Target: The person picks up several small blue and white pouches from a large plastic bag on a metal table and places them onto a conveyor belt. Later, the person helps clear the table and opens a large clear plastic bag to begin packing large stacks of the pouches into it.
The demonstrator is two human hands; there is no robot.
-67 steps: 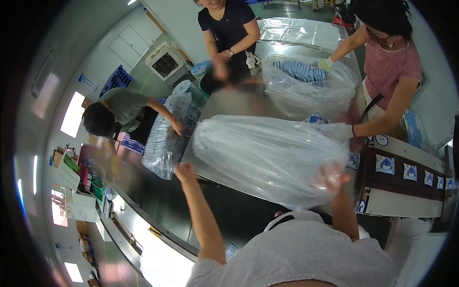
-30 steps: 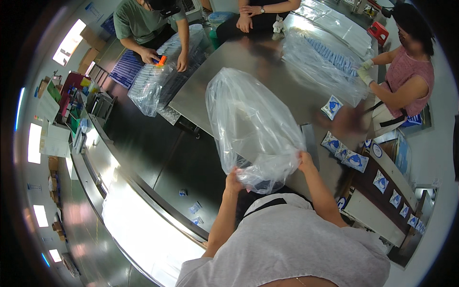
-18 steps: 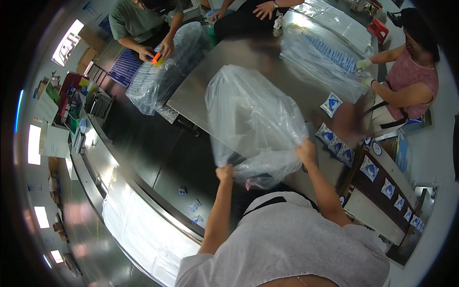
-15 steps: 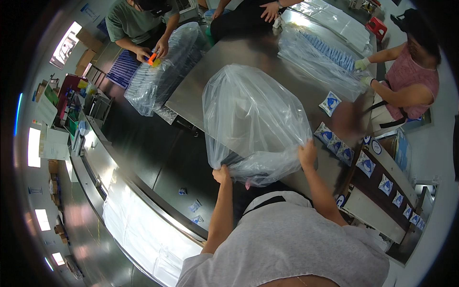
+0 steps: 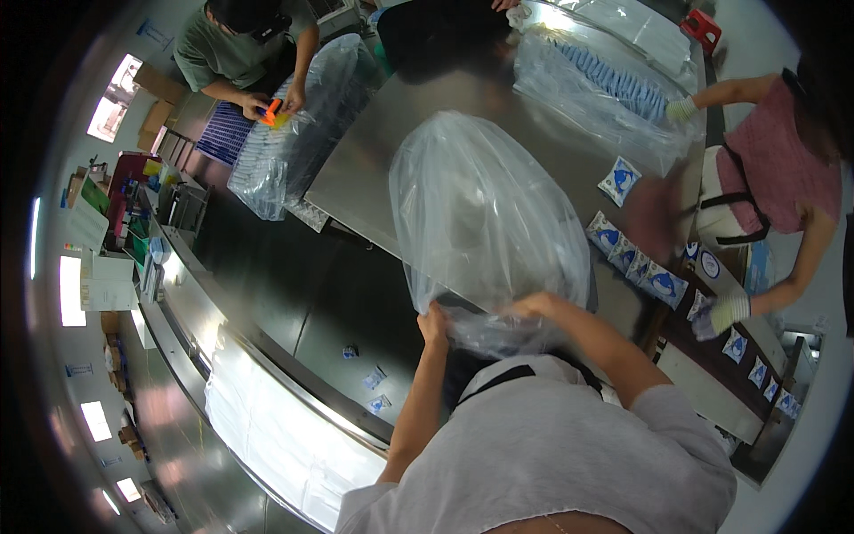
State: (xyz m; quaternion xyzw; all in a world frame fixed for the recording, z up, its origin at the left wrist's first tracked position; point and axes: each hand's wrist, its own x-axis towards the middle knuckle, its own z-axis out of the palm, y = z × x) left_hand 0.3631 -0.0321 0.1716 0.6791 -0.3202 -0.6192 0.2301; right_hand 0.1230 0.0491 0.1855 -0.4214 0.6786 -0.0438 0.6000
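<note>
A large clear plastic bag [image 5: 485, 196], puffed out with air, stands over the near edge of the metal table [image 5: 374, 169]. My left hand [image 5: 433, 322] is closed round the bag's near left edge. Over its near right part, my right hand [image 5: 534, 307] is closed on the film, with its fingertips partly hidden in the folds. The bag's gathered near end lies between both hands, close to my body. Nothing can be made out inside the bag.
Small white-and-blue packets [image 5: 663, 283] lie at the table's right and on a dark conveyor [image 5: 703, 343]. A person in pink [image 5: 787, 151] works there beside a filled bag [image 5: 614, 98]. At far left, a person in green [image 5: 240, 53] holds an orange tool [image 5: 271, 112] over another packed bag [image 5: 302, 125].
My right hand has moved left and inward across the bag's near end, and the bag has grown narrower and rounder. The person in pink has reached one gloved hand down to the conveyor.
</note>
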